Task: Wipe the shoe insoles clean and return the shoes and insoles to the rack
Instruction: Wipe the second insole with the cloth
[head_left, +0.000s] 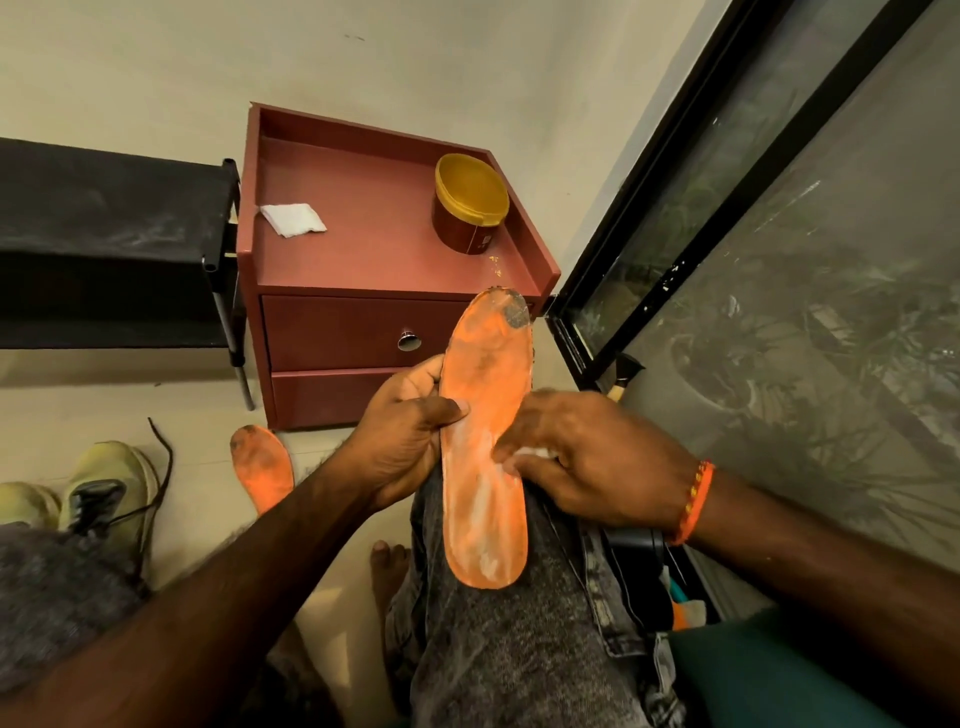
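Shoes (98, 493): a pale yellow-green pair on the floor at far left, laces loose, not yet back on the rack.
Rack (104, 244): the dark shelf unit against the wall on the left, well apart from the hands.
Second insole (262, 475): orange, flat on the floor just beside the shoes, with dark grime at its toe; in all likelihood it awaits its turn.
Left hand (410, 436): clamped on the left edge of the insole in hand, thumb across the top face, fingers behind.
Insole in hand (485, 441): orange, heel resting on the person's knee, toe pointing up toward the cabinet; whitish smears along the middle and heel, a dark patch at the toe.
Right hand (587, 457): pressed to the insole's right side at mid-length, fingers curled on a white wipe (530, 454) that barely shows.
Cabinet (374, 249): red, holding a folded white tissue (293, 219) and a yellow-lidded tub (470, 202).
Doing it well: the person would best keep the left grip firm, stroke along the length, and work on up to the dark toe patch.
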